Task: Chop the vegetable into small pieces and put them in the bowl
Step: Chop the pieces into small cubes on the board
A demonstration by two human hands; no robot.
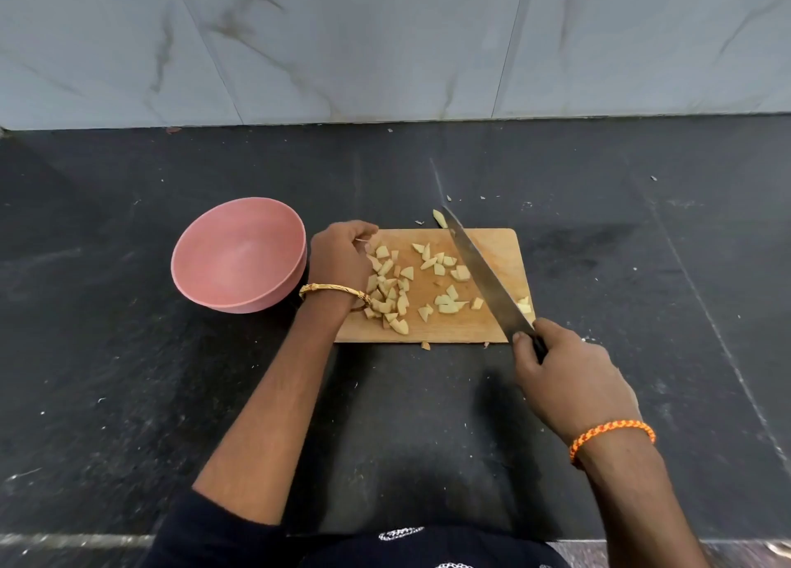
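The pink bowl [239, 255] stands empty on the table [128, 375], left of the board. The left hand [340, 259], fingers curled, is cupped against the chopped pieces [391, 287] scattered over the cutting board [496, 246]. Chopping is judged done; transfer remains. The knife [483, 276], gripped by the right hand [565, 379], lies diagonally, tip pointing away and leftward.

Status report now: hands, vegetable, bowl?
Right hand grips knife; left hand at pieces on board. Bowl empty, left of board. Nothing blocking.
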